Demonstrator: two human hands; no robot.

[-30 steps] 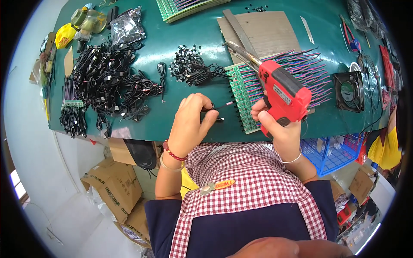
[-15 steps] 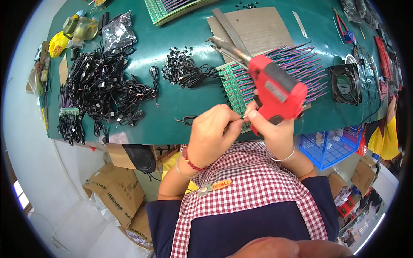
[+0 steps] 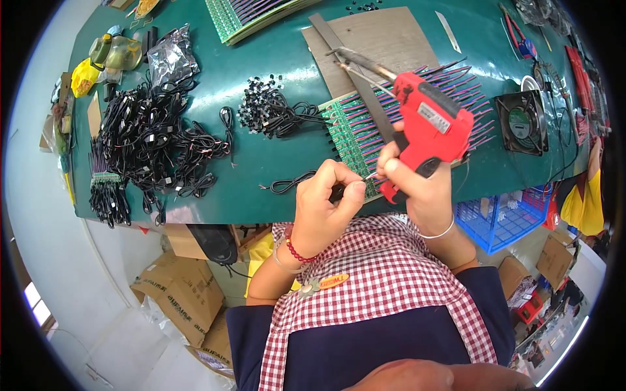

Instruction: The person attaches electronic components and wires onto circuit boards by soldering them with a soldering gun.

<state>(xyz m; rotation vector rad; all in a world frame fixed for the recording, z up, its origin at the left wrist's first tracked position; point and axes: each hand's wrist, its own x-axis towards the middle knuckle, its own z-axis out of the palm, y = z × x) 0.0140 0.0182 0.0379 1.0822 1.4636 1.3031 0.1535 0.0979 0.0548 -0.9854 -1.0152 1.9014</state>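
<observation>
My left hand (image 3: 329,205) pinches a thin black cable (image 3: 337,193), its wire end at the near edge of a green circuit board panel (image 3: 345,133). In my right hand (image 3: 422,192) is a red soldering gun (image 3: 433,120), its handle gripped and its metal tip pointing up and to the left, over a metal ruler (image 3: 358,78). The tip is apart from the panel's near edge. Rows of pink and dark wires (image 3: 475,103) stick out to the right of the panel. A loose coiled black cable (image 3: 287,184) lies left of my left hand.
A large heap of black cables (image 3: 147,140) covers the table's left side, with a smaller bundle (image 3: 277,111) nearer the middle. A brown sheet (image 3: 398,39) lies beyond the panel. At the right are a black fan (image 3: 521,124) and, below the table edge, a blue crate (image 3: 499,221).
My right hand has drawn slightly away to the right from my left hand, with the soldering gun. The left hand still pinches at the panel's edge. The whole view has shifted a little.
</observation>
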